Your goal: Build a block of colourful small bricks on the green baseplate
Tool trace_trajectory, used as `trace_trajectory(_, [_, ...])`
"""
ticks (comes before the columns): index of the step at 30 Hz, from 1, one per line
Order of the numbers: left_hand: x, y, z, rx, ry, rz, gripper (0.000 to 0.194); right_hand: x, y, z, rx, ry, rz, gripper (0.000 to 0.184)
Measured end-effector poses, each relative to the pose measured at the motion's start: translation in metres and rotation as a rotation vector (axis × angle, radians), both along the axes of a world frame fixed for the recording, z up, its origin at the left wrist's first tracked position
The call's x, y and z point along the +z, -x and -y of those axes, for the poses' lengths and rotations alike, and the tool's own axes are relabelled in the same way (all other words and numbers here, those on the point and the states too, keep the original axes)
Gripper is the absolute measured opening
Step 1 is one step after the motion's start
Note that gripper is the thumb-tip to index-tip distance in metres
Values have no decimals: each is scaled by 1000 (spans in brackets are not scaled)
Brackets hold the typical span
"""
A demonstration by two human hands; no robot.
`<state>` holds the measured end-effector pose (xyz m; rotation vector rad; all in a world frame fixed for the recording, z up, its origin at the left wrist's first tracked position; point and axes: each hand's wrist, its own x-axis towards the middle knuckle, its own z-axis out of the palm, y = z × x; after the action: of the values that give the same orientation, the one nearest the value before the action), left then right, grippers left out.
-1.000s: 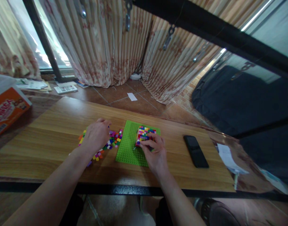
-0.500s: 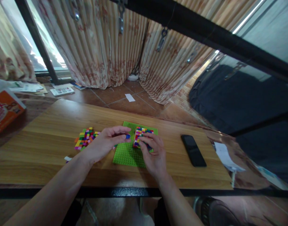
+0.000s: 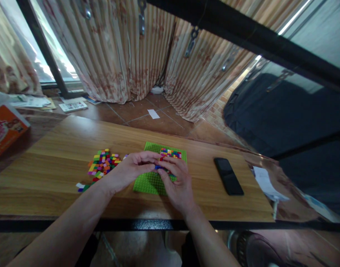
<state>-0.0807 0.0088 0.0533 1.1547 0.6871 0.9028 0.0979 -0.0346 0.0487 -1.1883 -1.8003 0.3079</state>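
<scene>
A small blue toy brick (image 3: pixel 157 167) is pinched between the thumb and fingers of my left hand (image 3: pixel 138 163). My right hand (image 3: pixel 177 176) meets it from the other side, thumb and fingertips closed at the same brick. Both hands are over the green studded baseplate (image 3: pixel 149 183). On the plate stands a block of many-coloured bricks (image 3: pixel 171 152), its near part hidden by my right hand. Left of my left hand lies a loose pile of coloured bricks (image 3: pixel 103 163), partly covered by my forearm.
A black phone (image 3: pixel 228 177) lies on the wooden table (image 3: pixel 203 193) to the right. White paper (image 3: pixel 266 183) is beyond the table's right edge. An orange box (image 3: pixel 7 128) stands at the far left. Overhead runs a dark bar (image 3: pixel 242 35) with hanging metal links.
My left hand has moved right with the blue brick, toward my right hand. My right fingers have shifted slightly left to meet it. The brick block's far rows now show past my fingers.
</scene>
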Motion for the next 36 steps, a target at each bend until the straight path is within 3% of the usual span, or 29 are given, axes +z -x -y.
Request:
trace_trajectory(15, [6, 0, 2, -11, 31, -99, 31, 0, 4, -1, 61, 120, -204, 11])
trace_trajectory(22, [5, -2, 3, 8, 24, -81, 29, 2, 3, 1, 70, 85, -218, 10])
trace_trajectory(36, [5, -4, 5, 16, -159, -171, 37, 5, -10, -2, 162, 102, 4, 11])
